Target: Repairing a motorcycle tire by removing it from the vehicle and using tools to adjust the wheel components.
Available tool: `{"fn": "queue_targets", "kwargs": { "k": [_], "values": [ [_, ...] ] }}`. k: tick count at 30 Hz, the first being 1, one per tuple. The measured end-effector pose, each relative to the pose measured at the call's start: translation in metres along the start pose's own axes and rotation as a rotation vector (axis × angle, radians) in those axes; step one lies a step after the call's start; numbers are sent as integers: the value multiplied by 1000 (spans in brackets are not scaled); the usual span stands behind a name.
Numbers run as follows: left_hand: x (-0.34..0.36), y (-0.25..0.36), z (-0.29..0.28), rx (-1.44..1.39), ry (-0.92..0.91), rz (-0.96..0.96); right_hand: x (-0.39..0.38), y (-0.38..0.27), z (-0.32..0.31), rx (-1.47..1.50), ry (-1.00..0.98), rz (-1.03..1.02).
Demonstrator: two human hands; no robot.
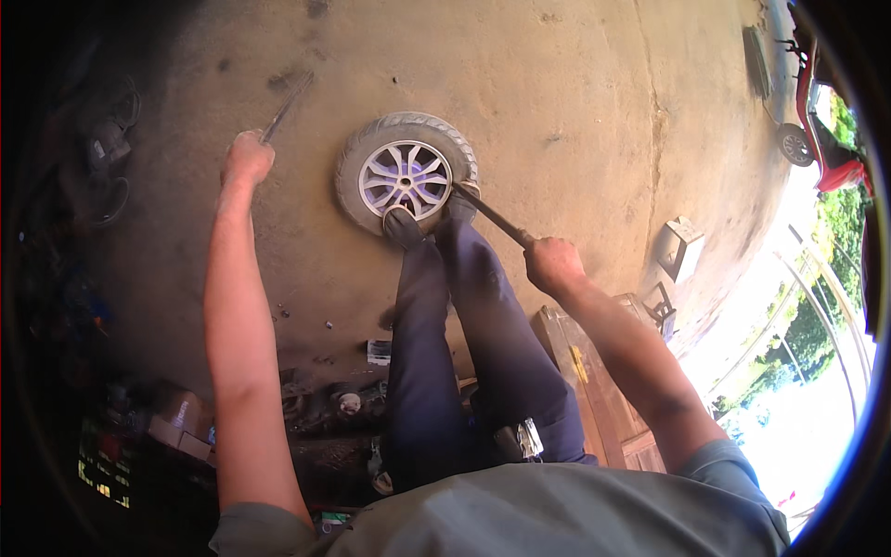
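Observation:
A small wheel with a black tyre (356, 165) and a silver spoked rim (406, 182) lies flat on the floor in front of me. My right hand (554, 265) is closed round a dark tyre lever (497, 219), whose far end meets the edge of the rim at its right side. Away to the left of the wheel, my left hand (247, 160) grips a second metal bar (288, 107), which points up and away without touching the wheel. My left shoe (402, 226) rests against the near edge of the rim, and my right shoe (461, 206) presses by the tyre.
A white box (680, 249) stands on the concrete floor to the right, near wooden boards (594, 381). Cardboard boxes (181, 422) and dark clutter lie at the lower left. A red vehicle (809, 102) with a small wheel is at the far right.

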State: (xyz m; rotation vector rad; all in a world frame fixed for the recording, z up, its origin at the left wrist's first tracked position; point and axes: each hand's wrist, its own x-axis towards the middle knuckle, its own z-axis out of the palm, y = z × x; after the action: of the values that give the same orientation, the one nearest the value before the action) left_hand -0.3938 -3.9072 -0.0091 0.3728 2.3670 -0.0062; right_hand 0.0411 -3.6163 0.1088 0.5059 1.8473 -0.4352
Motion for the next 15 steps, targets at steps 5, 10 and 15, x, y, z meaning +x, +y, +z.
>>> {"fn": "queue_targets", "kwargs": {
  "k": [5, 10, 15],
  "values": [
    [-5, 1, -2, 37, -37, -11, 3, 0, -6, 88, -12, 63],
    [-16, -7, 1, 24, -5, -69, 15, -38, -33, 43, -41, -32],
    [-18, 32, -13, 50, 82, -22, 28, -52, -32, 37, 25, -35]
  ]
}}
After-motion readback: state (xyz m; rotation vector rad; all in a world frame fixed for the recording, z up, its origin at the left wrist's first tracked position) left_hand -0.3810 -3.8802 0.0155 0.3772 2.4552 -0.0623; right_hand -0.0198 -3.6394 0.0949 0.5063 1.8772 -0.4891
